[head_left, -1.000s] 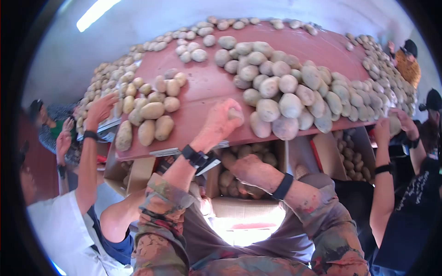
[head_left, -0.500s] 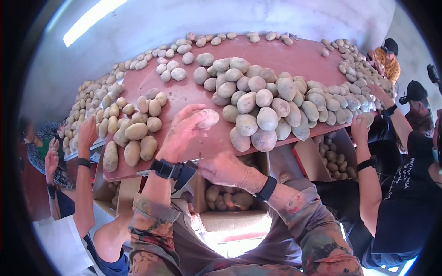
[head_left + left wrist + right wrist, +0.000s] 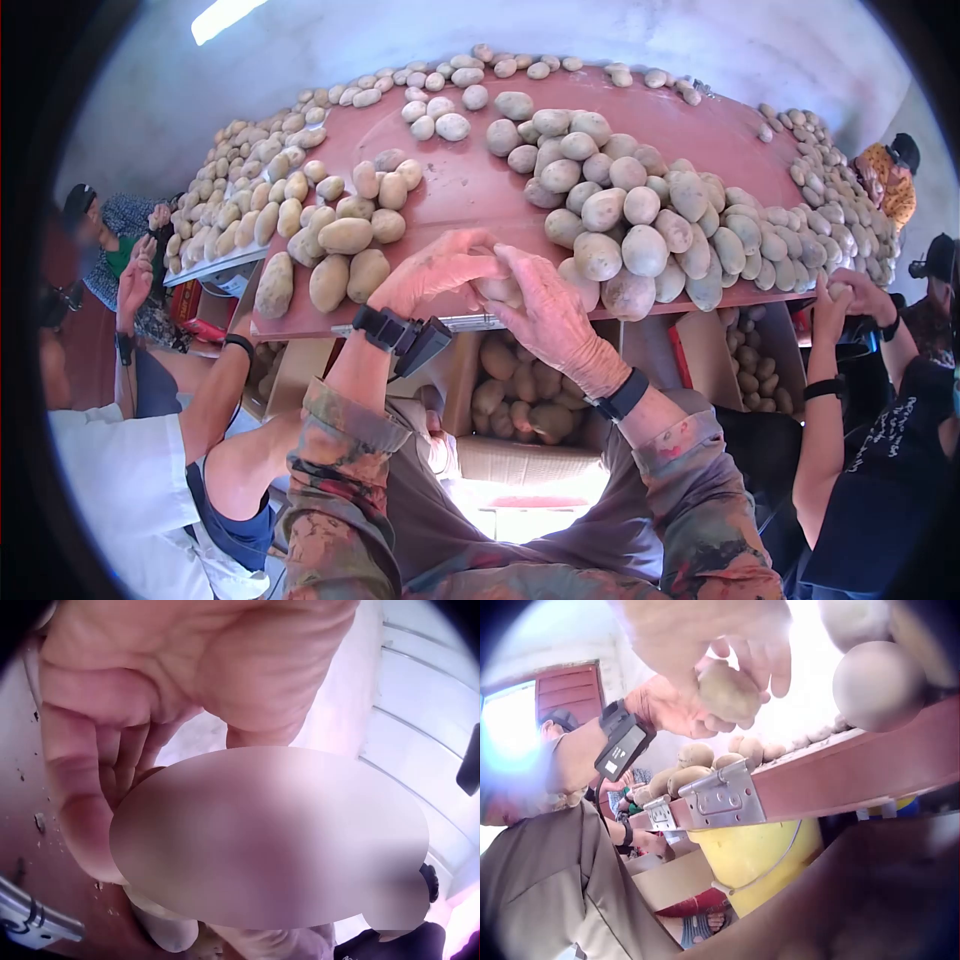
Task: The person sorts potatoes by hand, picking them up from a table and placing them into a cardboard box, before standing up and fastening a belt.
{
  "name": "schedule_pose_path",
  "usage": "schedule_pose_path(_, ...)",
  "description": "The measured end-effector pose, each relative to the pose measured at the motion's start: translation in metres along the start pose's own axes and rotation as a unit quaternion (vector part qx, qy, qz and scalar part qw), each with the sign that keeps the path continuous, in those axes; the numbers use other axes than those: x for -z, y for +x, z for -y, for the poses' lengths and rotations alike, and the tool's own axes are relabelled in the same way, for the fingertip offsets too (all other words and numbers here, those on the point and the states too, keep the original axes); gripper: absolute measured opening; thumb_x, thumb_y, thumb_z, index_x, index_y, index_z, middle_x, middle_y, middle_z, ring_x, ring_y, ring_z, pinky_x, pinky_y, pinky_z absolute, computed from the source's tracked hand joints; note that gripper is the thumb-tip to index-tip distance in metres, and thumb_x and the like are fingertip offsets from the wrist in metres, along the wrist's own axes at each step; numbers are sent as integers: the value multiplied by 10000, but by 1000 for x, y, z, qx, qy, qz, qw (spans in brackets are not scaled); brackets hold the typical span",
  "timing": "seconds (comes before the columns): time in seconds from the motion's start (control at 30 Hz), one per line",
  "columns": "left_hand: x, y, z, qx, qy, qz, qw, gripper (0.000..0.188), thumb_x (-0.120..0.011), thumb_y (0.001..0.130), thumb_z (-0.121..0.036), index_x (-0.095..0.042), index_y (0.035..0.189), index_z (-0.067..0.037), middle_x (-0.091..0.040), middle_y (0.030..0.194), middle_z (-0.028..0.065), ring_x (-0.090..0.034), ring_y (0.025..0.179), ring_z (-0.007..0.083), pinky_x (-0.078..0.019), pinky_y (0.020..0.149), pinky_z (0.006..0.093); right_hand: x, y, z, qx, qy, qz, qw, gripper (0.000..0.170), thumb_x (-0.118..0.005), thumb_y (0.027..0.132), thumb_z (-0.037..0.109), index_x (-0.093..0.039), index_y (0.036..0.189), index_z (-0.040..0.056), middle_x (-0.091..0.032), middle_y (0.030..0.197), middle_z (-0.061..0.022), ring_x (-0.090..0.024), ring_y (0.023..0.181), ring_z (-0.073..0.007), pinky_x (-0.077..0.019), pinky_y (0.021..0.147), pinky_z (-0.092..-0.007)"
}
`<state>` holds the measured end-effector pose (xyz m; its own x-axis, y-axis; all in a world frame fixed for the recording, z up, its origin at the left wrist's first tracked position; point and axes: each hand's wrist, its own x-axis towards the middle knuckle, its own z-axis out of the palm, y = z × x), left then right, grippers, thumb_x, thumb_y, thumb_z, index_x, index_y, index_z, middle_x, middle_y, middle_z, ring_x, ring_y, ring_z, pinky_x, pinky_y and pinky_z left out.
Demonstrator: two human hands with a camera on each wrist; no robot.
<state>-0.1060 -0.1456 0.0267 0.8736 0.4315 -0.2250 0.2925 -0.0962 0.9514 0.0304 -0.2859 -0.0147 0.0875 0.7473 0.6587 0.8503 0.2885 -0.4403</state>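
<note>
Both hands meet at one potato (image 3: 500, 290) just above the table's front edge in the head view. The left hand (image 3: 440, 270) holds it from the left, fingers curled round it. From the right, the right hand (image 3: 550, 315) has its thumb and fingers about the same potato. In the right wrist view the potato (image 3: 726, 694) lies in the left hand (image 3: 667, 709), with the right hand (image 3: 705, 634) over it. The left wrist view shows the left palm (image 3: 187, 667) and curled fingers; a blurred oval hides what they hold.
Potatoes lie heaped on the red table (image 3: 455, 200), with a smaller group (image 3: 345, 235) at left. A box of potatoes (image 3: 525, 450) stands below the edge, another (image 3: 700, 350) at right. People work on both sides. A yellow bucket (image 3: 757, 855) is under the table.
The right hand has risen from over the box to the potato in the left hand. The left hand lifted its potato, then brought it back towards the table's front edge.
</note>
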Motion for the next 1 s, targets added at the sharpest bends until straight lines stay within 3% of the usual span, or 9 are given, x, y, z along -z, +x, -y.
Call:
schedule_pose_path(0.2, -3, -15, 4, -16, -122, 21, 992, 389, -634, 889, -262, -569, 1203, -43, -603, 1067, 41, -594, 915, 101, -511, 735, 247, -5, -3, 4, -21, 58, 75, 995, 572, -710, 781, 144, -456, 1287, 64, -586, 1127, -158, -604, 1012, -328, -523, 796, -415)
schedule_pose_path(0.3, 15, -26, -9, -21, -23, -13, 999, 351, -610, 916, -213, -564, 1218, -42, -637, 1010, 51, -617, 865, 99, -518, 746, 251, -5, -7, 1, -33, 79, 94, 992, 444, -664, 809, 141, -498, 1213, 63, -590, 1072, -158, -612, 979, -326, -517, 764, -411)
schedule_pose_path(0.43, 32, -28, -2, -139, -182, -206, 951, 276, -550, 953, -119, -573, 1211, -22, -680, 953, 84, -650, 792, 126, -540, 701, 252, -3, -5, 11, -97, 174, 172, 965, 259, -615, 856, 196, -562, 1059, 44, -613, 926, -162, -635, 885, -331, -505, 727, -400)
schedule_pose_path(0.53, 47, -40, -8, -236, -295, -376, 846, 209, -574, 912, -80, -632, 1103, -17, -688, 877, 72, -638, 720, 98, -529, 612, 210, -1, -4, 20, -176, 212, 237, 932, 225, -598, 888, 204, -593, 1017, 20, -640, 835, -145, -656, 820, -302, -507, 745, -351)
schedule_pose_path(0.8, 89, -52, 22, -279, -229, -513, 779, 247, -564, 914, -87, -636, 1147, -46, -676, 931, 71, -623, 738, 92, -520, 637, 213, 2, -11, 34, -81, 24, 232, 969, 235, -598, 906, 215, -614, 1024, 13, -653, 807, -116, -655, 715, -239, -506, 675, -343)
schedule_pose_path(0.87, 90, -60, 21, -304, -236, -524, 760, 249, -571, 908, -91, -641, 1143, -50, -674, 928, 70, -621, 738, 93, -516, 637, 214, 8, -15, 50, -258, 150, 279, 913, 256, -579, 933, 229, -617, 1064, 12, -658, 819, -84, -630, 643, -154, -489, 554, -288)
schedule_pose_path(0.9, 93, -67, 21, -304, -240, -532, 753, 249, -579, 904, -101, -641, 1139, -47, -675, 936, 70, -620, 737, 95, -515, 639, 217, 10, -17, 60, -256, 141, 277, 915, 256, -579, 933, 229, -617, 1064, 12, -658, 819, -84, -630, 643, -154, -489, 554, -288)
schedule_pose_path(0.97, 97, -75, 20, -310, -253, -532, 746, 249, -587, 901, -111, -642, 1135, -45, -675, 943, 71, -620, 736, 98, -515, 641, 221, 13, -25, 85, -425, 365, 257, 787, 279, -554, 958, 244, -609, 1114, 19, -653, 841, -58, -603, 620, -90, -450, 460, -228)
schedule_pose_path(1.0, 100, -80, 19, -307, -268, -543, 735, 235, -552, 904, -59, -636, 1121, -28, -664, 913, 67, -610, 710, 95, -504, 618, 216, 13, -31, 98, -434, 411, 246, 763, 282, -546, 964, 250, -605, 1124, 26, -652, 843, -59, -606, 620, -96, -451, 446, -225)
